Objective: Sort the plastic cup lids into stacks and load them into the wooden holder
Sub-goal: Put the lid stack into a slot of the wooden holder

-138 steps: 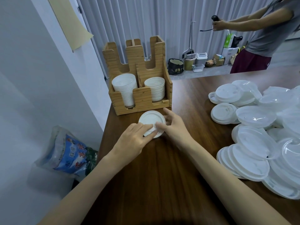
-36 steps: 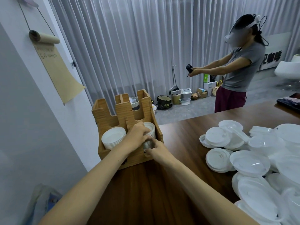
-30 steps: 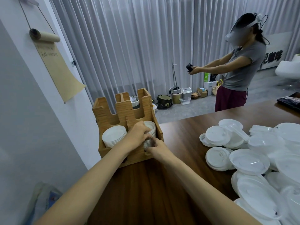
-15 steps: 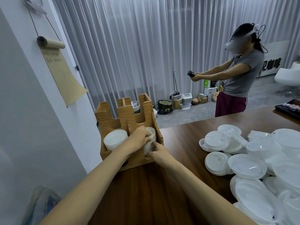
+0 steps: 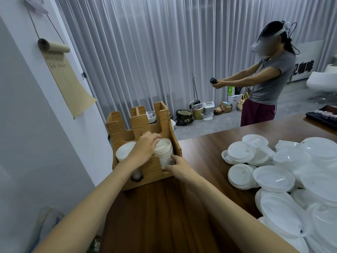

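On the brown table, at its far left corner: a wooden holder, upright, with tall notched walls and a slotted front.

In the holder's front right compartment: a tall stack of white lids, visible through the front slot. In the holder's front left compartment: a second stack of lids, partly hidden behind the left wrist. In the holder's back right compartment: something clear and crinkled, too hidden to identify.

Left hand draped over the top of the tall stack of white lids, fingers curled over its upper edge, gripping it.

Right hand at the holder's front right corner, thumb and forefinger bent around the lower lids of the same stack, pinching them through the slot.

Well to the right of the holder: a heap of loose lids, white and clear, in several sizes, some in short stacks, none touching the holder.

Behind the holder: a grey curtain, and on the floor below it a dark bag among small bins and boxes.

Beyond the holder to the right: another person standing in a grey shirt and dark red trousers, headset on, both arms stretched out, hands around a small dark object.

Left of the holder and higher: a roll of brown paper hung on the white wall.

Below the holder's left side, off the table's edge: a blurred plastic bag.
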